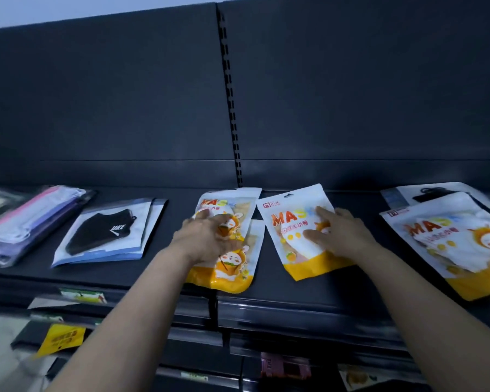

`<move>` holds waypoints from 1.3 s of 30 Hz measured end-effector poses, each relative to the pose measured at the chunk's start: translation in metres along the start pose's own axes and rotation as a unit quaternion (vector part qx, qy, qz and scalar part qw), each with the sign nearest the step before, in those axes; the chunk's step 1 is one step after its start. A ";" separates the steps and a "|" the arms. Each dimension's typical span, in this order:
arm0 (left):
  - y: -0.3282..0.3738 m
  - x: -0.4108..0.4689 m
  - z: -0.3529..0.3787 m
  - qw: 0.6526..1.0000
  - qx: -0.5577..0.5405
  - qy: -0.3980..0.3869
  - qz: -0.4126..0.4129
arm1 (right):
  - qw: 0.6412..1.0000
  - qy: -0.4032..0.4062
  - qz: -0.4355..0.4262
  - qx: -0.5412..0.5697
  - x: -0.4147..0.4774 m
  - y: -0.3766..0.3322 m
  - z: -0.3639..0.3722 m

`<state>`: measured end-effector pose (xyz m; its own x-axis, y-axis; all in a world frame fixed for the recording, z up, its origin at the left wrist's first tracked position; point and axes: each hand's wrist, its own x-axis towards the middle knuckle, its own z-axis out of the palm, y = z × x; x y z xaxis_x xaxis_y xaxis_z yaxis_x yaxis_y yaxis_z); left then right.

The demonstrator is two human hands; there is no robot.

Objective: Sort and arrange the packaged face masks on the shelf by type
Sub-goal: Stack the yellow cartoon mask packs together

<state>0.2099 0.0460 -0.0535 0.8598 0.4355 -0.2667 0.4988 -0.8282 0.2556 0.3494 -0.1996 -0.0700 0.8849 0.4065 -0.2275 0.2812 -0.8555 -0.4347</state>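
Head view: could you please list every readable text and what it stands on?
"MAS", rest faint: left pouch under left hand.
"MAS", rest covered: middle pouch under right hand.
"MAS", rest faint: right pouch.
"IKE": black mask.
Too blurred: yellow tag, pouches' small print.

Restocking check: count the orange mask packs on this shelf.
3 orange packs: left pack under the left hand, middle pack under the right hand, right pack at the far right. White edges beneath the left pack may hide more.
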 end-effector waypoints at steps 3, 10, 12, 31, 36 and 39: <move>0.009 -0.019 -0.003 0.998 0.040 -0.030 0.028 | 0.999 0.004 0.021 -0.042 -0.013 0.001 0.011; 0.022 -0.048 -0.002 0.982 0.140 -0.125 0.033 | 0.998 0.005 -0.039 -0.054 -0.020 -0.006 0.024; 0.016 -0.037 0.002 0.986 0.127 -0.100 0.030 | 0.996 -0.003 -0.043 -0.080 -0.017 -0.003 0.026; 0.134 0.010 0.011 0.962 -0.064 0.073 0.256 | 0.963 0.267 -0.015 -0.034 -0.075 0.046 -0.022; 0.207 -0.002 0.042 0.939 -0.226 -0.039 0.255 | 0.931 0.356 0.030 -0.074 -0.083 0.113 -0.054; 0.255 -0.008 0.064 0.922 -0.311 -0.106 0.204 | 0.936 0.330 0.085 -0.084 -0.079 0.159 -0.076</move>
<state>0.3232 -0.1914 -0.0458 0.9819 -0.0021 -0.1895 0.1613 -0.5162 0.8411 0.3524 -0.3921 -0.0553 0.9433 0.0200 0.3313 0.1203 -0.9509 -0.2852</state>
